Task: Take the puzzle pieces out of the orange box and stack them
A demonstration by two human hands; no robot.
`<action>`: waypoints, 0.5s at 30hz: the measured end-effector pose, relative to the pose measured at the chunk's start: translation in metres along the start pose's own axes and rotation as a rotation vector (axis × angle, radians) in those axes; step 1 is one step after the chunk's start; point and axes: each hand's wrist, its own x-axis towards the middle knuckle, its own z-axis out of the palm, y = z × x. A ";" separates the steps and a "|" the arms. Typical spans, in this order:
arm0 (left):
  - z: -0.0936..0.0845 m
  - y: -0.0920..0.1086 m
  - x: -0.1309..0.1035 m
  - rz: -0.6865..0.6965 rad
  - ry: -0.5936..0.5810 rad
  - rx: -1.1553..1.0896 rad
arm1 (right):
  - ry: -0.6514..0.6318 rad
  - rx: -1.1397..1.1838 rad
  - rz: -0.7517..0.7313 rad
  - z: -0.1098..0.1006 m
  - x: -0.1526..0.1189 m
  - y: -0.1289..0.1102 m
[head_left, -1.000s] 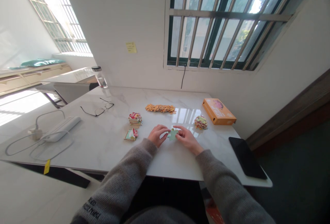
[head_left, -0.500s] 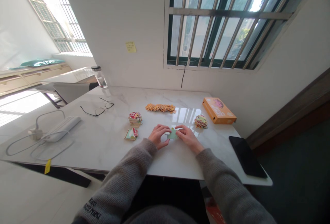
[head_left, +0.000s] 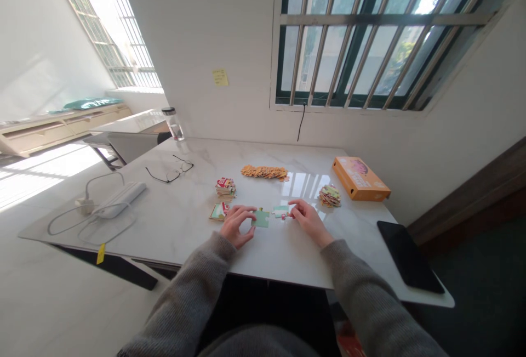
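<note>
Left hand point(head_left: 237, 225) pinching green piece point(head_left: 260, 219) at its left edge, right hand point(head_left: 307, 220) pinching pale piece point(head_left: 280, 211) at its right edge, the pieces side by side with narrow gap, over table point(head_left: 283, 258), stack point(head_left: 218, 211) beside left hand

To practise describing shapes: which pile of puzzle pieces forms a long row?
The orange pile, nearest the wall; the other three piles are compact stacks.

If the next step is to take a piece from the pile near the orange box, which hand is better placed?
Probably the right hand: it is nearer to that pile, which lies beyond it. The left hand is farther away, at the green puzzle piece.
</note>
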 end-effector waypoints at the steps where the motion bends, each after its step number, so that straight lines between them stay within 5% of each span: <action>1: -0.005 -0.004 0.000 -0.005 0.007 0.014 | -0.002 -0.012 -0.006 0.000 0.000 0.001; 9: -0.067 -0.078 0.034 -0.188 0.022 0.038 | -0.014 -0.044 -0.004 0.000 -0.001 0.000; 15: -0.095 -0.145 0.063 -0.344 -0.148 0.070 | -0.021 -0.061 -0.013 0.000 0.000 0.000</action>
